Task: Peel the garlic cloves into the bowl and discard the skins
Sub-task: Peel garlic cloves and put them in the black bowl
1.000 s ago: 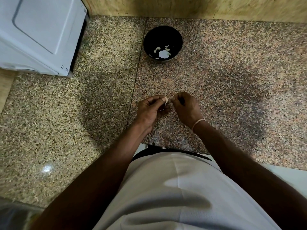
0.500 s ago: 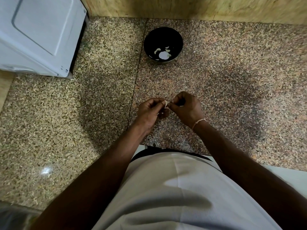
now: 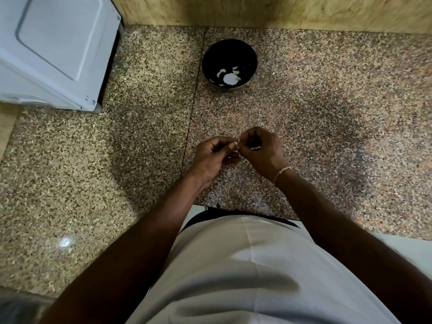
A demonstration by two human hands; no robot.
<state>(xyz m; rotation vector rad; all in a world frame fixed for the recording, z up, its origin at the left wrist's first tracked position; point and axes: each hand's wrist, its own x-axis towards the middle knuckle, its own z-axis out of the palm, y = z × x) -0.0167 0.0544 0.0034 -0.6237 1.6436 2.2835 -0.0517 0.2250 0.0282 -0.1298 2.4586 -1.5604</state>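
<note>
Here, mid-frame, both hands (image 3: 237,148) pinch one small garlic clove (image 3: 236,143): light, slippery, papery-skinned; best gripped at its ends.

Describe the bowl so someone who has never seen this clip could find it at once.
Start at the wooden wall along the top edge and drop to the speckled stone counter. The bowl stands just below it, beyond both hands: round, black inside, with pale pieces at its bottom.

No readable text, label, brand, number or sign anywhere. Two tiny dark marks near the lower right corner of the white appliance (image 3: 56,50), at the counter's far left corner, too small to read.
</note>
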